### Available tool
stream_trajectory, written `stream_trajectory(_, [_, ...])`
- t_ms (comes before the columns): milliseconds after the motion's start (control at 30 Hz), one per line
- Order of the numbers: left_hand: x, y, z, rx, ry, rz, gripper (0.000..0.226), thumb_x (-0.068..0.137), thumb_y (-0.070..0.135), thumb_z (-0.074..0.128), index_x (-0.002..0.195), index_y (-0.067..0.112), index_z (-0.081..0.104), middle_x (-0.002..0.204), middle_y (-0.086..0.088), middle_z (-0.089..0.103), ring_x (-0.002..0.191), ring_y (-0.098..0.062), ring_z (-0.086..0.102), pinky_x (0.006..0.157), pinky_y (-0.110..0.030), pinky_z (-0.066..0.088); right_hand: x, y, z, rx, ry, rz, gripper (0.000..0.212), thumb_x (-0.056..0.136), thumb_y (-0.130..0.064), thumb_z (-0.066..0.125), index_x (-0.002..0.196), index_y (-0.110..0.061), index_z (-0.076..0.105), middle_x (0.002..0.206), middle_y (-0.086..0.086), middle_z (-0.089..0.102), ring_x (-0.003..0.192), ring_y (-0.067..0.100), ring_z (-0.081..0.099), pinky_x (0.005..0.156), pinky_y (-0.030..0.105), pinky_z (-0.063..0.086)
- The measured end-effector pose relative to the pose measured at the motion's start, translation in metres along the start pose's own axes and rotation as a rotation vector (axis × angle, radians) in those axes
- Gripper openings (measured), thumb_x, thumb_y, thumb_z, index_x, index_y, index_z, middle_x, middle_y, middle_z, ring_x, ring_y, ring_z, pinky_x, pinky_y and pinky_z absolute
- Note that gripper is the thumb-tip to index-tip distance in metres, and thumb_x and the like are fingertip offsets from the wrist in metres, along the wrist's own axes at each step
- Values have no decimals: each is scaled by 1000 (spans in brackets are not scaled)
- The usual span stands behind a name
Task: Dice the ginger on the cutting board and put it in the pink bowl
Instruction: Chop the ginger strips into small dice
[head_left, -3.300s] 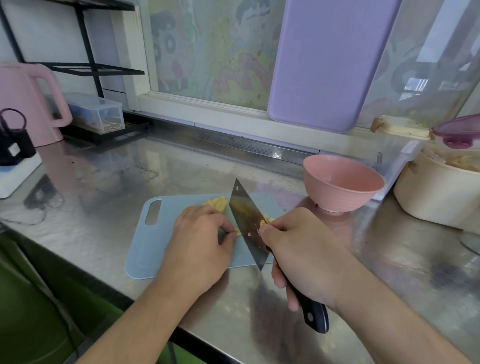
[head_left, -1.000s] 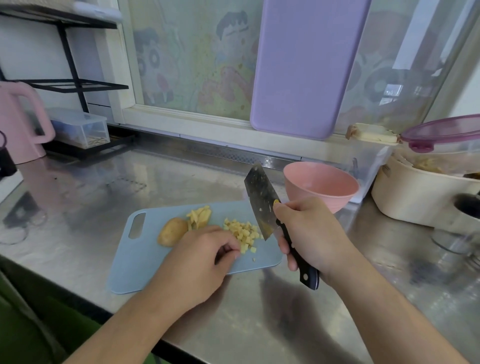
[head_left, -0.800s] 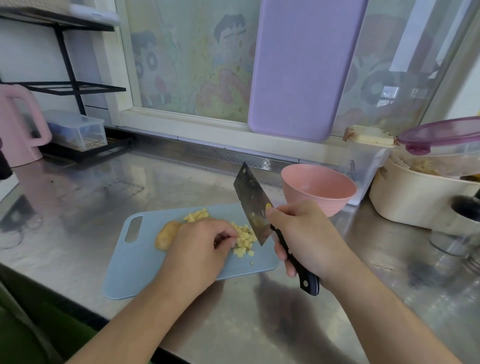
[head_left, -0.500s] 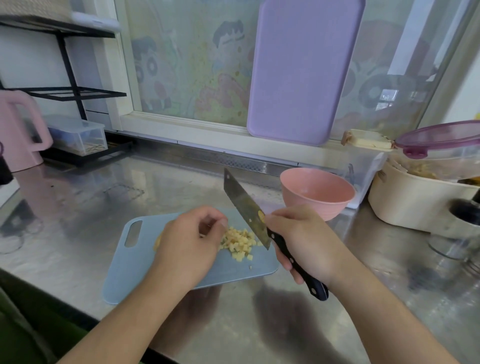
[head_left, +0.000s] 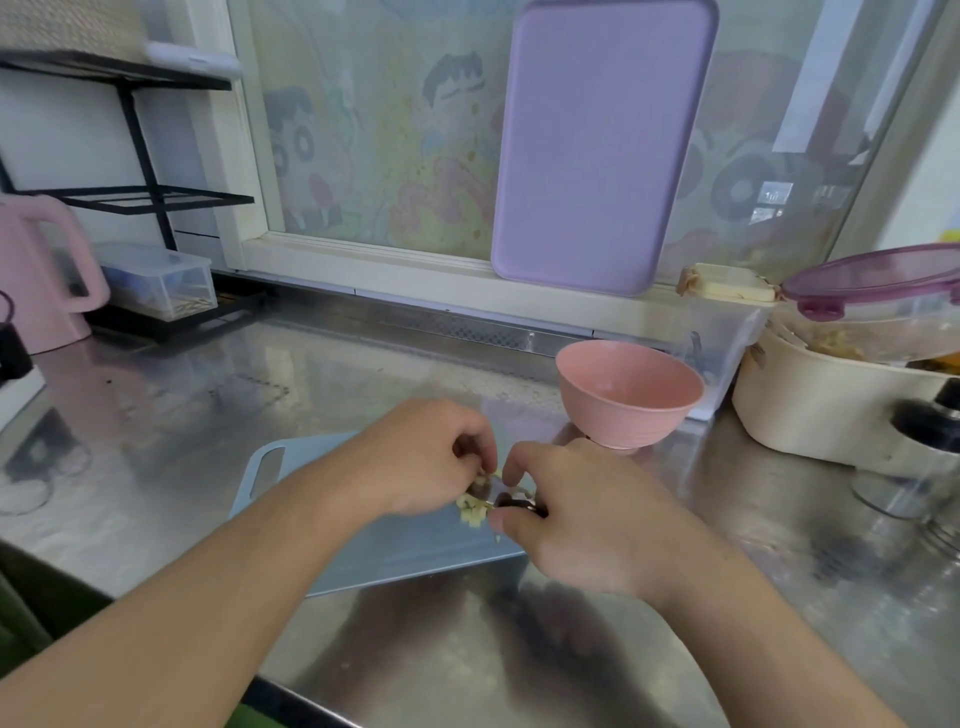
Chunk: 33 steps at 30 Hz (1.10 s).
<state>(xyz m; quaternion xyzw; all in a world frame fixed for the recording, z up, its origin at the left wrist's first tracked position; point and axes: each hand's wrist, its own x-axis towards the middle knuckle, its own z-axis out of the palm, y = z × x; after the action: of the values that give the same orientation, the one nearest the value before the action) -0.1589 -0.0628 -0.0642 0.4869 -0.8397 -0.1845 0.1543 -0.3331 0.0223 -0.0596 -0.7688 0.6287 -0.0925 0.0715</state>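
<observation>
A light blue cutting board (head_left: 395, 551) lies on the steel counter, and a small heap of diced ginger (head_left: 472, 512) sits on it between my hands. My left hand (head_left: 421, 457) hovers over the heap, its curled fingertips pinching ginger bits. My right hand (head_left: 576, 519) grips the knife (head_left: 511, 501) low over the board. Only a dark stub of the knife shows between my fingers; the blade is mostly hidden. The uncut ginger is hidden under my left hand. The pink bowl (head_left: 628, 395) stands upright just beyond the board's far right corner and looks empty.
A purple board (head_left: 597, 156) leans on the window behind. A cream pot (head_left: 831, 410) and a purple-lidded container (head_left: 883, 291) crowd the right side. A pink kettle (head_left: 36, 280) and a clear box (head_left: 161, 280) on a black rack stand at the left.
The knife has dropped from raised and tilted to low over the board. My hands have closed together over the diced heap, and my left hand now covers the uncut ginger.
</observation>
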Motion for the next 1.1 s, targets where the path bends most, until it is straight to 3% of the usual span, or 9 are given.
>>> stream_trajectory(67, [9,-4,2,-50,-33,8,19,94,14,69,92,30,79,76,16,74,68,5,67,60,-10,46,-1,0,-1,6,-22,-13,34,97,-55,59,118,-28,61,78,-12,52,106,25,61,79,41,54])
stream_trajectory(167, [18,-8,4,-108,39,13,7,88,23,82,85,28,79,71,14,73,66,1,68,64,-19,54,0,3,0,34,-5,-26,32,97,-56,59,116,-30,58,75,-13,52,105,24,60,78,41,53])
stream_trajectory(367, [15,-14,-15,-161,189,-51,30,102,42,61,78,32,77,73,20,74,72,-2,70,70,-29,56,2,7,3,122,14,-39,35,97,-56,61,117,-31,48,73,-14,56,98,20,59,71,39,49])
stream_trajectory(467, [10,-18,-27,-103,188,-88,32,101,44,63,76,29,77,71,18,74,70,2,68,68,-26,50,3,8,3,127,17,-36,33,96,-56,62,111,-31,48,73,-13,57,95,19,60,69,39,49])
stream_trajectory(567, [6,-21,-31,-23,80,-64,16,91,35,75,76,31,77,71,20,73,67,3,66,66,-24,51,3,9,4,105,23,-43,33,95,-57,62,108,-32,47,72,-12,56,96,20,58,69,39,49])
stream_trajectory(667, [9,-22,-27,12,-87,-47,11,89,23,79,83,33,78,75,23,75,74,3,70,76,-29,61,1,8,5,71,32,-54,33,93,-59,62,108,-33,46,72,-12,56,98,22,57,64,35,42])
stream_trajectory(800, [21,-21,-14,-7,-98,-30,16,89,13,77,88,29,80,76,16,77,74,0,72,66,-18,55,1,7,3,53,8,-58,32,94,-58,61,108,-35,44,73,-11,61,97,19,57,65,30,39])
stream_trajectory(867, [25,-20,-7,-60,-97,-34,16,89,11,78,89,28,80,79,12,78,75,-3,74,67,-20,56,0,8,3,55,8,-55,32,94,-58,61,108,-36,44,75,-10,64,98,18,58,66,27,37])
stream_trajectory(1100, [21,-23,-12,-237,167,-27,14,95,23,72,88,33,77,81,17,76,81,-3,72,84,-31,59,3,11,4,153,-1,-59,30,95,-53,65,105,-32,46,68,-8,62,83,17,62,68,42,53])
